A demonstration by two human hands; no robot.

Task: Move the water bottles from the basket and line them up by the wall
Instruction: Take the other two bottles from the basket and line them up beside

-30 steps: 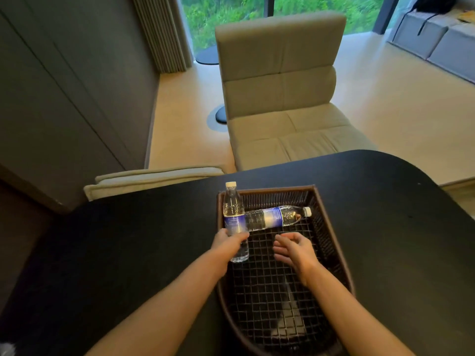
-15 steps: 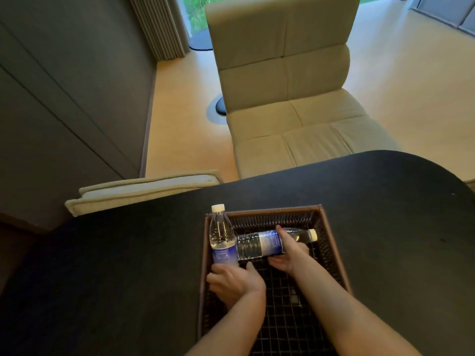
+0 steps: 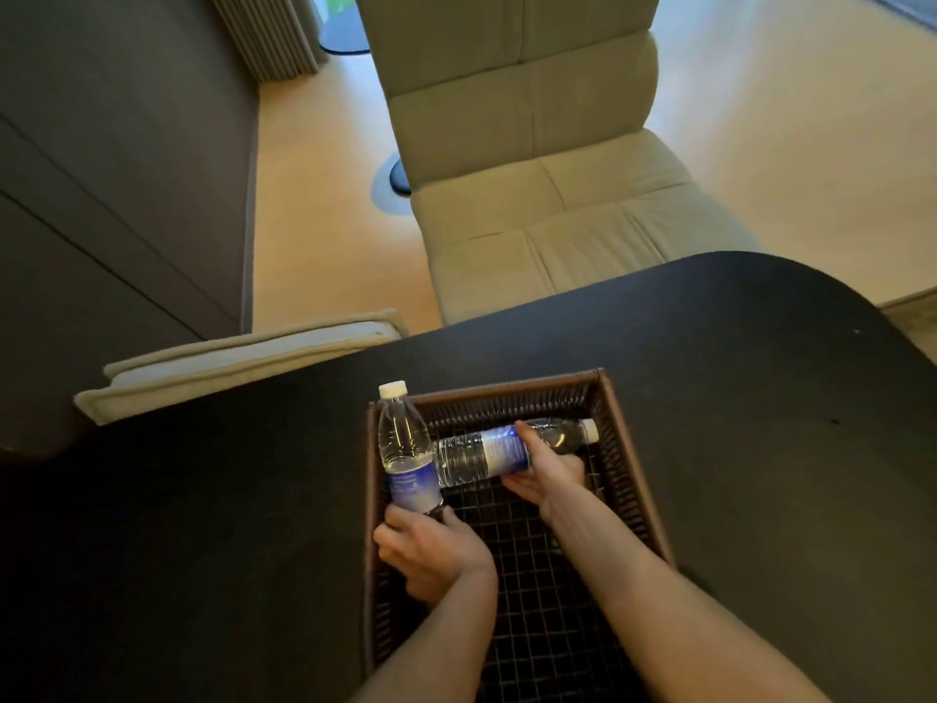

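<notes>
A dark grey panelled wall point(image 3: 111, 159) fills the far left, with a folded beige cushion point(image 3: 238, 355) lying at the edge of the black rounded worktop point(image 3: 735, 398). Near the middle of the worktop sits a rectangular brown wicker basket with a dark wire-grid floor point(image 3: 626, 449), the landmark here. At the basket's left rim, the left hand point(image 3: 431, 558) wraps its fingers tightly around the base of an upright clear plastic water bottle with a blue label and white cap point(image 3: 405, 451), tilted slightly, its cap rising above the basket's back left corner. Just to its right, inside the basket near the back wall, a second clear water bottle with a blue label point(image 3: 487, 454) lies on its side, cap toward the basket's right wall and base touching the upright one. The right hand point(image 3: 545, 474) clasps this lying bottle at its label, thumb over the top, fingers beneath. Beyond the basket stands a cream padded chair point(image 3: 532, 159) on pale wooden floor point(image 3: 791, 134).
</notes>
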